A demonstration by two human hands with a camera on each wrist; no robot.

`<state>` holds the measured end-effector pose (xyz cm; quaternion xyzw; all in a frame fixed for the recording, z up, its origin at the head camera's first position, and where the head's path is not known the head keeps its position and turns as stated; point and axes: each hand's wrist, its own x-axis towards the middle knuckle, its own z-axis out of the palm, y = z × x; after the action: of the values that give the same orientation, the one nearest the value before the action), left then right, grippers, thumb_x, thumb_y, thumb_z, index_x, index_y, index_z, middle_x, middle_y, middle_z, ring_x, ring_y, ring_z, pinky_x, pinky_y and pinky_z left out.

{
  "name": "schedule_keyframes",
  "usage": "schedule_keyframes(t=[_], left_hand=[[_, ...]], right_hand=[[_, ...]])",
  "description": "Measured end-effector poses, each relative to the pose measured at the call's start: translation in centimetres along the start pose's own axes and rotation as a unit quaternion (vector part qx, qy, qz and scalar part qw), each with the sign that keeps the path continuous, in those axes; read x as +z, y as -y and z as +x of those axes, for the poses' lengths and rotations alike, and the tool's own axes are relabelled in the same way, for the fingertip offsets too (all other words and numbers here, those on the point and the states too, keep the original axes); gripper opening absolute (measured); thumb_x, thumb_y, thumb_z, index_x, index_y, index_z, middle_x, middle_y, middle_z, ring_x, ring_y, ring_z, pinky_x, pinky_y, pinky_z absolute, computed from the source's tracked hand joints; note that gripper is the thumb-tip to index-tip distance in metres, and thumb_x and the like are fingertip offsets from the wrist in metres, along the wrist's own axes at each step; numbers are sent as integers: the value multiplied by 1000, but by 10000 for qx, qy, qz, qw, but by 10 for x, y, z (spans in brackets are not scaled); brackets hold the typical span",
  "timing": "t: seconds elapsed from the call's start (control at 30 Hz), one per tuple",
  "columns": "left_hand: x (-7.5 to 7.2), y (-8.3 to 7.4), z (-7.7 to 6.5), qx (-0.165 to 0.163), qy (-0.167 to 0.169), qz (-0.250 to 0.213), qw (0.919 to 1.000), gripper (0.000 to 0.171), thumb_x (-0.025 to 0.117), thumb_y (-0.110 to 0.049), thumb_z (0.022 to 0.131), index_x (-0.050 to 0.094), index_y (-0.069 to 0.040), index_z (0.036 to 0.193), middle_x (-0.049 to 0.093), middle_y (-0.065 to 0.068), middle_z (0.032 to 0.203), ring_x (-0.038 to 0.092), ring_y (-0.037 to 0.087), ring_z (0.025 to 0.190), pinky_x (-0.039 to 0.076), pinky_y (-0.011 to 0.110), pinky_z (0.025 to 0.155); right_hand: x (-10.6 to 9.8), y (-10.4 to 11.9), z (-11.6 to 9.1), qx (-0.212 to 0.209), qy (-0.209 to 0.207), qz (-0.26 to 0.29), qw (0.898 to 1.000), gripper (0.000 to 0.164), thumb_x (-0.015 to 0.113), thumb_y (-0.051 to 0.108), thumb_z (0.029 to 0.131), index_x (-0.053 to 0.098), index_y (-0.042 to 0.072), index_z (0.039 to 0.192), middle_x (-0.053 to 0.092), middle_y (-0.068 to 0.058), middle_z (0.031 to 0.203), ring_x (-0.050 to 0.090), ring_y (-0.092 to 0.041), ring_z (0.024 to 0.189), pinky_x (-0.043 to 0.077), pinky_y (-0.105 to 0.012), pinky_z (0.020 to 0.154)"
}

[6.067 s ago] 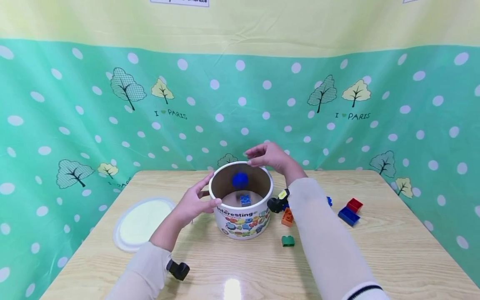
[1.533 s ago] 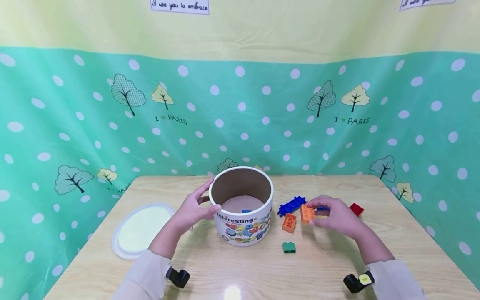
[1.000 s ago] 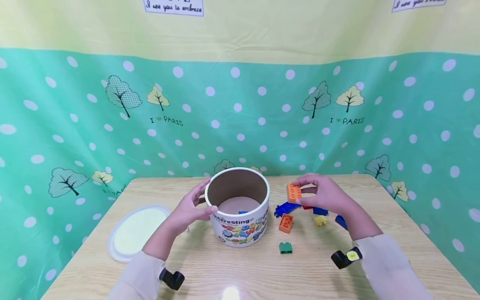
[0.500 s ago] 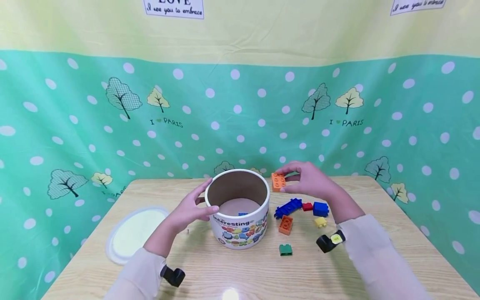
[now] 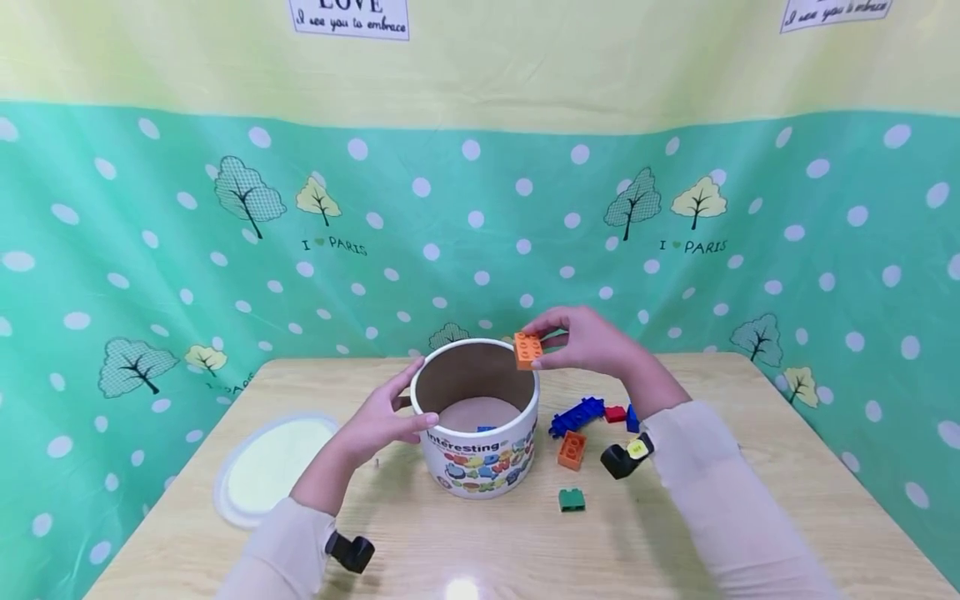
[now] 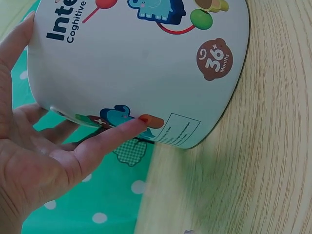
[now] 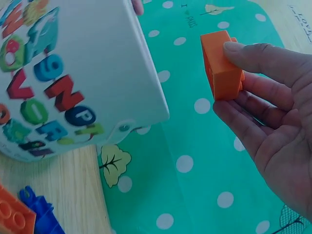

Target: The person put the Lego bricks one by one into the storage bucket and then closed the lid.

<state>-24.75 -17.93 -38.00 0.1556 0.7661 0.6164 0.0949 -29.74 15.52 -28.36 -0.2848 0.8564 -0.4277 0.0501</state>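
Note:
My left hand (image 5: 382, 421) holds the left side of a white printed tub (image 5: 480, 471), its thumb at the front rim and its fingers spread round the outer wall. In the left wrist view one finger lies along the printed wall (image 6: 131, 73). Just above the tub's right rim, my right hand (image 5: 585, 342) pinches an orange building brick (image 5: 527, 351) between thumb and fingers, studs towards the head camera. The right wrist view shows the same brick (image 7: 224, 66) beside the tub. Inside, part of a blue brick (image 5: 486, 428) shows; the front wall hides the rest.
Right of the tub lie a long blue piece (image 5: 576, 417), an orange brick (image 5: 572, 450), a red brick (image 5: 615, 414) and a green brick (image 5: 572, 500). My right wrist partly covers a blue brick (image 5: 633, 418). A round white lid (image 5: 273, 475) lies at left.
Earlier a blue piece showed in the tub below my right hand. That hand then took the orange brick from the table and carried it up and left to the rim. My left hand stayed put.

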Motion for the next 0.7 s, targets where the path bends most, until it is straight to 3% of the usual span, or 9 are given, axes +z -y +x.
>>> schedule_keyframes(t=[0.43, 0.7], left_hand=[[1, 4, 2, 45, -32, -7, 10000, 98, 81, -28, 81, 20, -23, 157, 16, 8, 161, 35, 47, 134, 58, 48, 75], [0, 4, 1, 58, -21, -86, 9999, 98, 81, -28, 80, 20, -24, 157, 18, 9, 160, 36, 48, 133, 58, 48, 74]], right_hand=[[8, 10, 31, -87, 274, 187, 9994, 45, 84, 9, 76, 68, 4, 118, 65, -9, 111, 65, -28, 103, 56, -33, 85], [13, 17, 47, 201, 403, 91, 9989, 44, 82, 8, 77, 68, 5, 118, 69, -7, 108, 65, -24, 101, 56, -32, 84]])
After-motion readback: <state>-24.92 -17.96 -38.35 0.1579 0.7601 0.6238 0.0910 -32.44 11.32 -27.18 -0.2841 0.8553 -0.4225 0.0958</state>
